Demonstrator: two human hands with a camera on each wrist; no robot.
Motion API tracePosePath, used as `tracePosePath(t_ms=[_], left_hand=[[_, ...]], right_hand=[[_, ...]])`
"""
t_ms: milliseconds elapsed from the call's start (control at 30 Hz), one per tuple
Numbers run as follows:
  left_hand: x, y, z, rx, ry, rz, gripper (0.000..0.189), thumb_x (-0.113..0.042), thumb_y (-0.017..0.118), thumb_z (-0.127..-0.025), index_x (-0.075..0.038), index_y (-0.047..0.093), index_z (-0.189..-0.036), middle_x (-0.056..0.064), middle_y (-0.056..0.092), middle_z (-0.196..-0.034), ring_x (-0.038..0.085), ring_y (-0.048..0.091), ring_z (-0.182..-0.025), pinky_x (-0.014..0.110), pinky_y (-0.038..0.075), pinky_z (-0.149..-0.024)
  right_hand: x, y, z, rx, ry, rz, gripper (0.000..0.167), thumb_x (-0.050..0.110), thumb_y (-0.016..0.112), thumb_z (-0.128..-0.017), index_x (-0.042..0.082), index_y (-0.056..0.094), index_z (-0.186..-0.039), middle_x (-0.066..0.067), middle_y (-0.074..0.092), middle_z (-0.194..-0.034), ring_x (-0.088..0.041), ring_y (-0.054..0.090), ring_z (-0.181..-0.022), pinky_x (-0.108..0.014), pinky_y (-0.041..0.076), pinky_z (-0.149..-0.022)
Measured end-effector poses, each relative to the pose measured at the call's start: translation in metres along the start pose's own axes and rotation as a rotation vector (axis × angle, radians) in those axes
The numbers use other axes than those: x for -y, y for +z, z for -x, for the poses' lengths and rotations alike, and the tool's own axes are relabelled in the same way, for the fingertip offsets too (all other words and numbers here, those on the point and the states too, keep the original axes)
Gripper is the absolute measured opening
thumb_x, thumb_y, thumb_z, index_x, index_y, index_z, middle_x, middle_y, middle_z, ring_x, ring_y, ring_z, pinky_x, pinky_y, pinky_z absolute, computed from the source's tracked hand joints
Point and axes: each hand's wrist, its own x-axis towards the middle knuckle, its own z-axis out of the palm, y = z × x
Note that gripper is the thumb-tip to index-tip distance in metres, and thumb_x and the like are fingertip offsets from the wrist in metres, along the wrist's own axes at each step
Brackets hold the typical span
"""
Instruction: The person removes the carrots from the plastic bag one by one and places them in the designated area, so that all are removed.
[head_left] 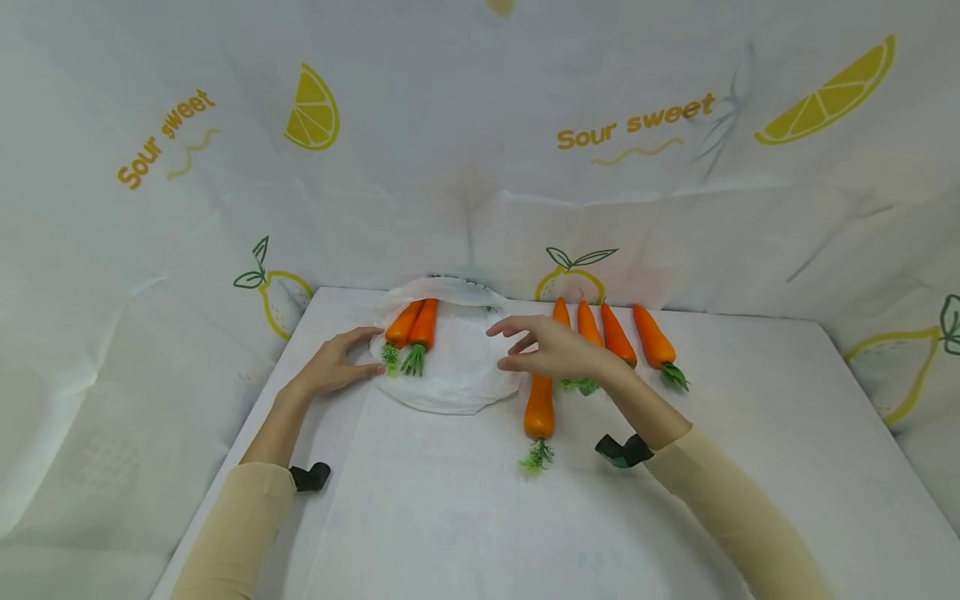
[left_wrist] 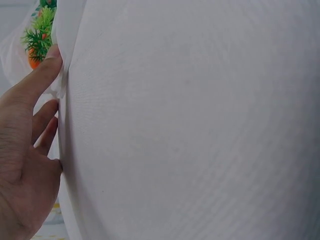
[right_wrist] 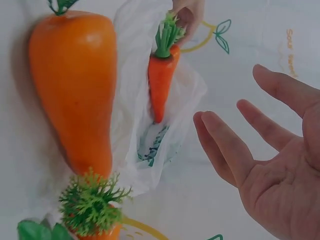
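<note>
A white plastic bag point(head_left: 457, 379) lies on the table with its mouth spread towards me. Two orange toy carrots point(head_left: 424, 325) with green tops lie inside its left part. My left hand point(head_left: 341, 362) is at the bag's left edge, thumb and fingers spread apart, fingertips touching the plastic; in the left wrist view the thumb point(left_wrist: 42, 75) lies beside the leafy top point(left_wrist: 40, 35). Over the bag's right edge hovers my right hand point(head_left: 551, 346), fingers apart and holding nothing. Below it lies a carrot point(head_left: 538, 408), partly hidden by the hand in the head view.
Several more carrots point(head_left: 618, 335) lie in a row to the right of the bag, some partly behind the right hand. The rightmost carrot point(head_left: 653, 335) lies a little apart. A white cloth point(head_left: 450, 167) with lemon prints rises behind the table point(head_left: 450, 517).
</note>
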Motion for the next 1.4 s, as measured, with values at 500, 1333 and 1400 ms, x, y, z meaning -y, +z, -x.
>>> tracePosePath(t_ms=[500,1333,1400], left_hand=[[0.000,0.000,0.000,-0.009,0.012,0.002,0.075,-0.035,0.085,-0.095,-0.015,0.053,-0.160,0.017,0.048,-0.170,0.045,0.036,-0.163,0.069,0.027,-0.133],[0.002,-0.001,0.000,-0.011,0.016,-0.009,0.075,-0.035,0.085,-0.095,-0.016,0.053,-0.160,0.018,0.047,-0.170,0.046,0.037,-0.162,0.069,0.028,-0.132],[0.003,-0.001,0.000,-0.009,0.012,-0.012,0.075,-0.035,0.085,-0.096,-0.017,0.052,-0.160,0.018,0.047,-0.171,0.046,0.037,-0.162,0.069,0.028,-0.132]], right_hand=[[0.002,0.003,-0.050,0.054,-0.004,0.031,0.054,0.025,0.076,-0.102,0.013,0.060,-0.152,-0.022,0.059,-0.156,-0.039,0.074,-0.127,-0.046,0.065,-0.104],[0.009,0.028,-0.112,0.131,0.005,-0.039,0.062,0.023,0.073,-0.104,0.004,0.050,-0.158,-0.019,0.045,-0.170,-0.043,0.057,-0.148,-0.050,0.059,-0.114],[0.009,0.032,-0.116,0.131,0.013,-0.038,0.063,0.023,0.073,-0.103,0.005,0.050,-0.159,-0.017,0.042,-0.172,-0.041,0.056,-0.149,-0.050,0.058,-0.114]])
